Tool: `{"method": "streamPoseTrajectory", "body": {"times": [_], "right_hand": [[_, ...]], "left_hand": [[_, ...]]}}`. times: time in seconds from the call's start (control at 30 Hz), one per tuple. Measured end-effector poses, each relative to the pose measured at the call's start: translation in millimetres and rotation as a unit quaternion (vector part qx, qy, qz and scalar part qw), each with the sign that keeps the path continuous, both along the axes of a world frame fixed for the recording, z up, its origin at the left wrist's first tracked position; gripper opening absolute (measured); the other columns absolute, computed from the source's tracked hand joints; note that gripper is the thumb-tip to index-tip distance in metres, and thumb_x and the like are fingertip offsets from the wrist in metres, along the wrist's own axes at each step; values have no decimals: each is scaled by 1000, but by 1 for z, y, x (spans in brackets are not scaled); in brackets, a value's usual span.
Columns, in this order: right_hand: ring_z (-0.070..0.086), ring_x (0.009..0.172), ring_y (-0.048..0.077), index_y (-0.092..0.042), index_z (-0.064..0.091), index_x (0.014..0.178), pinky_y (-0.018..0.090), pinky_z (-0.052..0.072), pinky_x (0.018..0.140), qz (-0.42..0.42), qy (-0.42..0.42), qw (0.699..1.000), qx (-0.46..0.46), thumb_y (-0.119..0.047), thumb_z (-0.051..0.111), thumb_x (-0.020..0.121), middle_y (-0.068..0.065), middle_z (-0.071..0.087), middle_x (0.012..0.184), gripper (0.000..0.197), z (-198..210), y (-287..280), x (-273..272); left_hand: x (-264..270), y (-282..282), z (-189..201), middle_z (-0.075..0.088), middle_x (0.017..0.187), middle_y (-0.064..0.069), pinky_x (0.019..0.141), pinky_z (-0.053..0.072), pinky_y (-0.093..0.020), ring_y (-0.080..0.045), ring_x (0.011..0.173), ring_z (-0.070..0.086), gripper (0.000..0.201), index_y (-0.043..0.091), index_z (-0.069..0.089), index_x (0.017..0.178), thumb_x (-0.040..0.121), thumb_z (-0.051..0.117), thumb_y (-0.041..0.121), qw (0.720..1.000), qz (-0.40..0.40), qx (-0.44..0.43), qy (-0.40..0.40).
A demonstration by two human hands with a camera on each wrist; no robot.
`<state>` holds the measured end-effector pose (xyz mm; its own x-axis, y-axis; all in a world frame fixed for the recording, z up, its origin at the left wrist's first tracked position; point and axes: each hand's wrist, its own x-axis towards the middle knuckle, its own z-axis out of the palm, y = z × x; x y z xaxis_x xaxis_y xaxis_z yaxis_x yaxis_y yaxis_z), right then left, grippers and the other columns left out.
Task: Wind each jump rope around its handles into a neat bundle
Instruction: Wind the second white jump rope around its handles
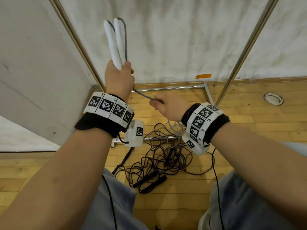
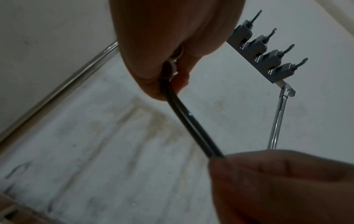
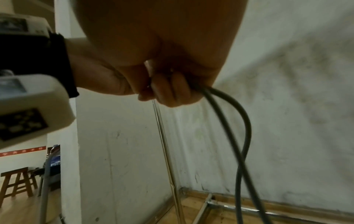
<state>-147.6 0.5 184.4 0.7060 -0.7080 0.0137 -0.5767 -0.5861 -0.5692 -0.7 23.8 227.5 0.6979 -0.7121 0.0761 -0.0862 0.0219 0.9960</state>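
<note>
Our left hand is raised in the upper middle of the head view, fingers curled tight around the bottom ends of two white handles, which stand upright side by side and splay slightly apart at the top. A grey rope loops out of the handle tops, runs down along them through our fist, and comes out below as a doubled strand slanting toward the lower right. Our right hand, just right of centre, pinches that doubled strand between thumb and curled fingers; in the right wrist view two grey strands trail down out of the fist toward the floor. Lower in the head view, between our knees, a dark rope lies in a loose tangle on the wooden floor, with its two black handles lying side by side at the near edge of the heap. A paler cord is mixed into the top of the tangle.
</note>
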Motion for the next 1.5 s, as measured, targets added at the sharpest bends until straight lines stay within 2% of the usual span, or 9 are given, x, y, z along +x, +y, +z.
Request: {"method": "streamPoseTrajectory", "body": {"times": [0.13, 0.3, 0.47, 0.67, 0.8, 0.9, 1.1, 1.3, 1.5], "right_hand": [[39, 49, 15, -13, 48, 63, 28, 27, 46, 0, 13, 1000, 9, -46, 44, 95, -1, 41, 54, 46, 6, 0, -9], [37, 51, 12, -18, 43, 62, 27, 26, 49, -6, -3, 999, -38, -35, 48, 95, -5, 39, 56, 38, 15, 0, -28], [38, 52, 3, -26, 46, 67, 12, 30, 50, -58, -86, 991, -89, -30, 48, 97, -10, 41, 56, 30, 31, -5, -49], [43, 56, 11, -6, 62, 79, 22, 32, 56, -108, -164, 972, -131, -29, 50, 95, 3, 50, 62, 31, 46, -9, -48], [40, 50, 1, -2, 64, 76, 14, 28, 52, -122, -185, 966, -133, -29, 54, 93, -4, 44, 56, 33, 54, -16, -40], [39, 46, -1, -8, 66, 70, 11, 28, 48, -148, -181, 969, -83, -37, 61, 87, -7, 42, 53, 33, 55, -29, -41], [39, 56, 19, -4, 66, 71, 29, 31, 57, -153, -199, 961, 120, -42, 62, 86, 5, 46, 57, 41, 43, -54, -58], [26, 44, 8, -23, 64, 72, 21, 21, 41, -146, -282, 919, 233, -24, 61, 90, -11, 37, 49, 18, 17, -45, -39], [34, 39, 2, -27, 65, 75, 15, 30, 41, -110, -173, 970, 133, -31, 52, 94, -7, 43, 54, 23, 9, -23, -17]], "left_hand": [[16, 4, -3, 55, 89, -11, 69, 55, -41, -27, 71, 60, 8, 10, 47, 97, 93, 48, 17, 995, 39, 42, -84], [34, 17, -7, 54, 100, -7, 70, 37, -31, -20, 84, 46, 30, 3, 47, 120, 97, 48, 22, 938, 60, 142, -312], [40, 31, -13, 58, 86, -1, 55, 38, -29, -17, 66, 53, 30, 12, 49, 113, 98, 46, 38, 865, -113, 274, -405], [18, 38, -12, 61, 74, -2, 56, 45, -31, -17, 64, 58, 51, 18, 57, 89, 86, 44, 68, 801, -311, 277, -430], [2, 42, -18, 57, 81, -2, 54, 34, -30, -15, 66, 50, 15, 17, 53, 98, 93, 51, 31, 719, -343, 322, -511], [-8, 44, -20, 53, 85, 2, 59, 36, -29, -17, 71, 50, 19, 22, 47, 111, 91, 49, 20, 709, -377, 321, -502], [-5, 47, 0, 47, 72, 10, 57, 35, -27, -10, 65, 45, 35, 36, 40, 74, 87, 54, 5, 788, -430, 211, -387], [-6, 41, 9, 47, 73, 4, 52, 38, -25, -9, 57, 43, 34, 12, 54, 123, 90, 57, 5, 899, -381, 134, -170], [-5, 29, 8, 51, 70, -4, 42, 27, -24, -12, 46, 32, 21, 8, 40, 109, 93, 52, 10, 969, -230, 85, 26]]}}
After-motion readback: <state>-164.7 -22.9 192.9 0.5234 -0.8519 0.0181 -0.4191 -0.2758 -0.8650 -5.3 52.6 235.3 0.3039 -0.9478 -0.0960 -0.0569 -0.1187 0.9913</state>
